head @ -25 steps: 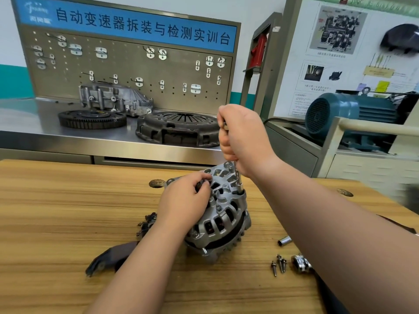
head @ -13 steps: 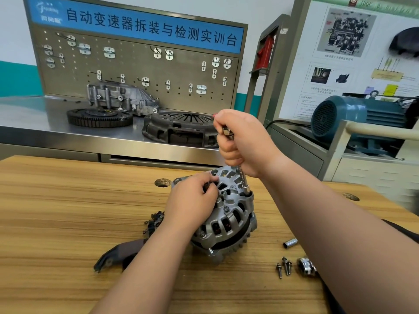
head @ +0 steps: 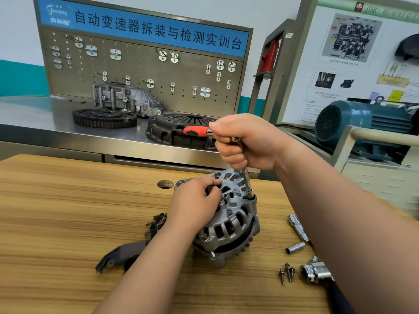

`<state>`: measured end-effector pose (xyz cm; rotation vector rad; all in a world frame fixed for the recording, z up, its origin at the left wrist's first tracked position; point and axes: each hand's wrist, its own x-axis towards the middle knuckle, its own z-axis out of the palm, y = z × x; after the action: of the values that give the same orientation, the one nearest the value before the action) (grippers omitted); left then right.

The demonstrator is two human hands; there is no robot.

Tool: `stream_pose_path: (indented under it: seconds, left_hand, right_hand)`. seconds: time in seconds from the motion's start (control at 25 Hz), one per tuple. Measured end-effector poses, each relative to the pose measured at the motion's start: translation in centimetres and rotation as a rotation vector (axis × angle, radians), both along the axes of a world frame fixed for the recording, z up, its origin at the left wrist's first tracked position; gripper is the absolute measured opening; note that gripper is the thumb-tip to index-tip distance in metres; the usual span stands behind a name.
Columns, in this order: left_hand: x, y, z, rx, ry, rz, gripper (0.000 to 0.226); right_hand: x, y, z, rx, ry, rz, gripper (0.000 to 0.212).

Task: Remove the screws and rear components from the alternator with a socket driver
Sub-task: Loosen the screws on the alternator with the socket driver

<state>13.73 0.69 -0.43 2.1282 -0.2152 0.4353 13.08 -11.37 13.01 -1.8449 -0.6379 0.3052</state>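
Gripping the socket driver (head: 247, 184) in the right hand (head: 247, 141), fingers curled tight, tip seated on the alternator (head: 229, 223) at its upper right edge. Steadying the alternator on the table (head: 68, 223) with the left hand (head: 195, 205), fingers curled over its top. Just right of it: loose screws (head: 287, 271).

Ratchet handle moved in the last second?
Yes. The red handle has swung out left of the right hand, now across the clutch cover behind; the shaft stays on the alternator.

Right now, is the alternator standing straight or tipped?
Tipped. The alternator leans on the table, its slotted face angled toward the camera, with the left hand holding it.
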Motion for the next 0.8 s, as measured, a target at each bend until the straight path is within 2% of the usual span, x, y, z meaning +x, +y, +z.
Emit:
stream_pose_path:
  seconds: [0.24, 0.32, 0.44, 0.52, 0.6, 0.68, 0.76, 0.8]
  left_hand:
    - [0.1, 0.1, -0.1, -0.009, -0.001, 0.000, 0.027]
    - [0.2, 0.1, -0.2, -0.010, 0.005, 0.011, 0.026]
    - [0.2, 0.0, -0.2, -0.017, 0.004, 0.015, 0.026]
    - [0.2, 0.0, -0.2, -0.009, 0.004, 0.014, 0.026]
    - [0.1, -0.1, -0.1, -0.008, 0.008, 0.012, 0.027]
    - [-0.1, -0.1, 0.0, -0.010, 0.014, 0.014, 0.028]
    - [-0.2, -0.1, 0.1, -0.007, 0.016, 0.015, 0.027]
    - [-0.2, -0.1, 0.1, -0.004, 0.019, 0.015, 0.027]
  right_hand:
    - [0.1, 0.0, 2.6, -0.192, 0.162, 0.104, 0.022]
    - [-0.1, 0.4, 3.1, -0.233, 0.166, 0.040, 0.025]
    - [-0.7, 1.1, 2.7, -0.114, 0.217, -0.157, 0.031]
    - [-1.0, 1.6, 1.2, 0.009, 0.054, -0.367, 0.029]
    - [-1.5, 2.3, -0.7, 0.111, -0.266, -0.589, 0.023]
    - [-1.8, 2.7, -1.8, 0.208, -0.490, -0.737, 0.030]
    - [-1.7, 2.5, -2.0, 0.223, -0.522, -0.734, 0.042]
    - [-1.7, 2.5, -1.7, 0.190, -0.470, -0.679, 0.046]
